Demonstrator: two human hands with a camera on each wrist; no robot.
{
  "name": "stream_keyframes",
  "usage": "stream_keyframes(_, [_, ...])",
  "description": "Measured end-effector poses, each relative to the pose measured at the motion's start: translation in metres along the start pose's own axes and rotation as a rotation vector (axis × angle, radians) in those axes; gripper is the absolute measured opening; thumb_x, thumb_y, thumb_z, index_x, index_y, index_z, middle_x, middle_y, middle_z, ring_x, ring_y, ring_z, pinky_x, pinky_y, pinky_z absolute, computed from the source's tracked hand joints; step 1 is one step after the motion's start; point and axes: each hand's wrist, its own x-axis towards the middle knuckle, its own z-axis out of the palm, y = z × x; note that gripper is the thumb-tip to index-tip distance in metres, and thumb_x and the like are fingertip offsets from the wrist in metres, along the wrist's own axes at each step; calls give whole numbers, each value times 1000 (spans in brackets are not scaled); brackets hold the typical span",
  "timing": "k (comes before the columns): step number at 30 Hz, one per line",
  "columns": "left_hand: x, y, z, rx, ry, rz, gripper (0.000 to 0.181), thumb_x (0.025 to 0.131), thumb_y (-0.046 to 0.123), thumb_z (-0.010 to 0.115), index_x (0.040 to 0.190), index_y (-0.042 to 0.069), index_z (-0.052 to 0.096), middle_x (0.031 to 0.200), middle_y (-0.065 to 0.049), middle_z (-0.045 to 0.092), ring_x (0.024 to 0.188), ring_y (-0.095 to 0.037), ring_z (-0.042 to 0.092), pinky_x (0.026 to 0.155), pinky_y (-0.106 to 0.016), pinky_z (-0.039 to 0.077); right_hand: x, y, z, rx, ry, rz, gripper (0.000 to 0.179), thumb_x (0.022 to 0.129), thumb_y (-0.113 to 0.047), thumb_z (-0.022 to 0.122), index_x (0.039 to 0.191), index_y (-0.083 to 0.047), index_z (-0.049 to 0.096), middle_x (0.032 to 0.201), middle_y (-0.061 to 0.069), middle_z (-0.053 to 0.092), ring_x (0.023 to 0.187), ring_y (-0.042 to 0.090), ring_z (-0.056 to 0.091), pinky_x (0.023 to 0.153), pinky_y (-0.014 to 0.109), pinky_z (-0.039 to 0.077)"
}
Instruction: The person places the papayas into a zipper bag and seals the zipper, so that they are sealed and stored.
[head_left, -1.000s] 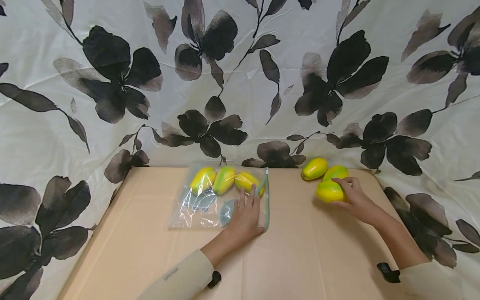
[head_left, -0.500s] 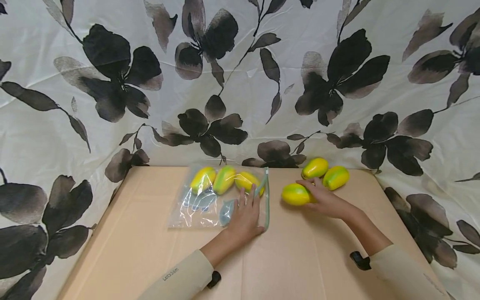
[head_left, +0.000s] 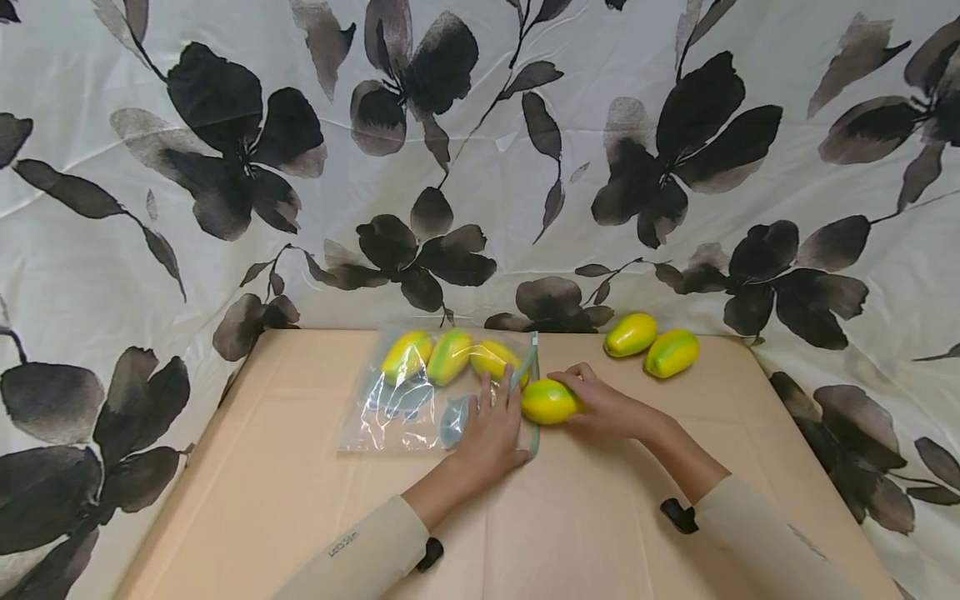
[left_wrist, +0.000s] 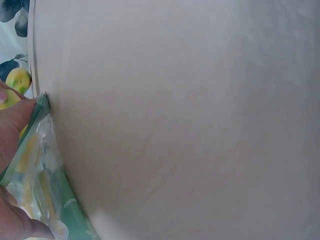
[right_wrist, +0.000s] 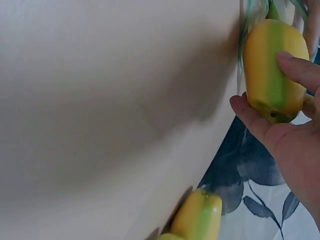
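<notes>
showing between 2 hands (head_left: pixel 491 432) (head_left: pixel 609 408): fruit (head_left: pixel 549 402)

Near the centre of the head view, a glossy oval fruit (head_left: pixel 550 403) is yellow with a green stripe, a dark dot at one end. A pair of glossy oval fruits (head_left: pixel 671 354) right of centre is likewise yellow streaked green, as are three oval fruits (head_left: pixel 449 358) inside a clear, green-edged plastic bag (head_left: pixel 390 440) bearing blue-grey patches. The flat board (head_left: pixel 247 492) below is pale tan. Across the top, a white fabric (head_left: pixel 525 250) carries black and grey-brown flowers. Both long sleeves (head_left: pixel 360 550) are beige with small dark lettering.
</notes>
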Motion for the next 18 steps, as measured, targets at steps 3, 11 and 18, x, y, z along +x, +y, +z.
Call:
stream_keyframes(3, [0, 1, 1, -2, 2, 4, 115, 78, 46, 89, 162, 2, 25, 174, -16, -3, 156, -53, 10, 114, -70, 34, 5, -1, 4, 1, -1, -9, 68, 94, -10, 75, 153, -1, 42, 135, 19, 45, 125, 33, 51, 113, 56, 43])
stream_keyframes(11, [0, 1, -1, 11, -3, -2, 114, 79, 47, 88, 163, 3, 24, 174, -15, -3, 157, -51, 10, 115, -70, 34, 13, 1, 18, 13, 122, -48, 57, 91, -22, 80, 135, -1, 51, 133, 16, 55, 117, 27, 55, 106, 49, 49])
stream_keyframes(18, [0, 1, 1, 52, 14, 8, 115, 79, 50, 87, 163, 4, 23, 174, -15, -3, 156, -52, 12, 115, -69, 35, 8, 5, 16, 29, 111, -57, 59, 93, -27, 79, 143, -9, 55, 130, 5, 63, 108, 16, 60, 95, 36, 55])
